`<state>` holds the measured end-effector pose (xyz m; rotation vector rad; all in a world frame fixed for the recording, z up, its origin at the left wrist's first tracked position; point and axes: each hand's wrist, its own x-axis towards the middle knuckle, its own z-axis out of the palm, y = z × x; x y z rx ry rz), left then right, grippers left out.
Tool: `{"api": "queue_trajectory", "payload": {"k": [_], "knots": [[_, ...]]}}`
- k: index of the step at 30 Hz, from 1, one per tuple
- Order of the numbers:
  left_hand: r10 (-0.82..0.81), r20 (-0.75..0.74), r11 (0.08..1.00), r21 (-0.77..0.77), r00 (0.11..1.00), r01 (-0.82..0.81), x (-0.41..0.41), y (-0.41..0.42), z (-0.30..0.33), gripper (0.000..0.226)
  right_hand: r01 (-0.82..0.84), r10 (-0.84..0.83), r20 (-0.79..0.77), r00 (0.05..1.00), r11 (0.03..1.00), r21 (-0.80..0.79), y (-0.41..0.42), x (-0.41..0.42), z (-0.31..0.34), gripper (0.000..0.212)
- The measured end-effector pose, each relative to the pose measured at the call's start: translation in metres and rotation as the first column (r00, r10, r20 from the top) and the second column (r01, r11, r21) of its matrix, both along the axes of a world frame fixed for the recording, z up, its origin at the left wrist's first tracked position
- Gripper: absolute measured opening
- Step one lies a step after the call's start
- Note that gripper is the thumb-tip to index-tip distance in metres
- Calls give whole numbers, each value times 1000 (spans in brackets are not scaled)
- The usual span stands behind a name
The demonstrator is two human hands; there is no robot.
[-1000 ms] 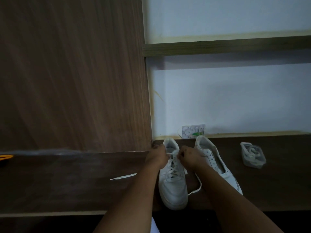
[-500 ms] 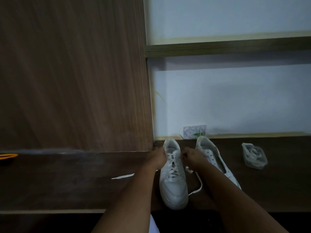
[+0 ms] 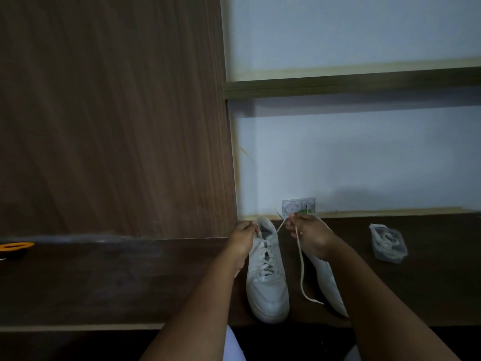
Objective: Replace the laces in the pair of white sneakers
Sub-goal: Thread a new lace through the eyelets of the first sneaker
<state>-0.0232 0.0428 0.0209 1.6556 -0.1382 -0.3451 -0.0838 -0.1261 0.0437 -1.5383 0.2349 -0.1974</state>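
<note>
Two white sneakers stand side by side on the dark wooden desk (image 3: 104,282), toes toward me. The left sneaker (image 3: 268,282) is laced up most of its tongue. My left hand (image 3: 243,238) pinches one end of its white lace (image 3: 302,269) at the top left eyelets. My right hand (image 3: 308,234) grips the other end, pulled up and to the right, and the loose tail hangs down between the shoes. The right sneaker (image 3: 328,282) is mostly hidden behind my right forearm.
A clear plastic packet (image 3: 387,243) with coiled white laces lies on the desk to the right. An orange-handled tool (image 3: 15,246) sits at the far left edge. A small card (image 3: 298,205) leans against the white wall behind the shoes. A tall wooden panel (image 3: 117,113) rises at left.
My right hand has moved up and to the right, drawing the lace out taut from the top eyelet. My left hand shifted slightly up to the shoe's collar. The loose tail on the desk's left is gone from sight.
</note>
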Motion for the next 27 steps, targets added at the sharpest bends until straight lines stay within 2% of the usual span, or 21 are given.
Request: {"api": "queue_trajectory", "payload": {"k": [3,5,8,10,13,16,19,21,22,25,27], "knots": [[-15,-30,986,-169,999,9,-1,-5,-6,29,41,-41,0,999,977,211,9,4,-3,25],[-3,30,981,-191,1000,8,2,-8,-9,30,59,-72,46,996,969,239,14,0,0,29],[22,112,988,-157,993,-4,6,-14,-9,27,55,-58,100,993,998,36,20,-2,-3,19],[6,180,990,-137,984,19,7,-17,-8,33,72,-58,132,989,992,-99,21,1,-8,22],[-16,309,996,-80,951,43,8,-21,-7,43,110,-80,165,983,978,-177,21,7,-8,28],[-106,414,993,85,904,78,9,-24,-8,42,142,-101,163,981,953,-268,20,9,-6,25],[-121,471,968,251,874,-1,12,-24,-8,23,155,-113,162,980,948,-279,20,14,-9,25],[-56,410,976,213,911,-36,14,-25,-8,7,169,-124,158,980,934,-315,21,15,-11,24],[-19,368,985,169,930,-46,17,-25,-9,7,178,-128,156,979,910,-373,20,15,-12,22],[7,292,999,35,956,-18,20,-27,-12,24,207,-108,204,973,801,-561,18,14,-14,17],[-14,262,1000,-4,965,16,20,-29,-9,28,251,-93,276,957,743,-621,18,14,-12,19]]}}
